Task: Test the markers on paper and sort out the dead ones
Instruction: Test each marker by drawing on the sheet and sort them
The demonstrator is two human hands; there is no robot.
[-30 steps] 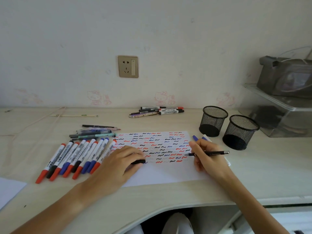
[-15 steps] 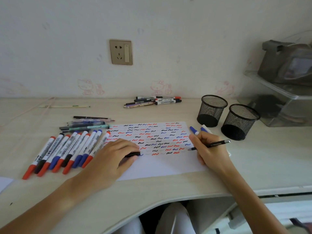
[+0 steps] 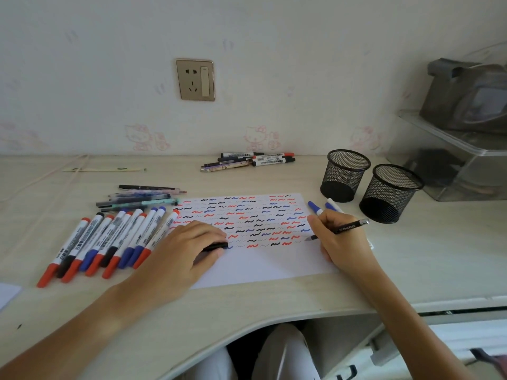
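The right hand pinches a slim black pen in a writing grip, fingers curled round the barrel. The pen's long axis runs from upper right down to lower left, its tip just at the right margin of the paper, beside the last row of squiggles. The left hand lies on the sheet's left part, fingers curled over a black cap. So the cap lies well to the left of the pen's tip, across the sheet. To the left on the worktop lies a row of markers; two blue-capped markers lie just behind the right hand, near two mesh cups.
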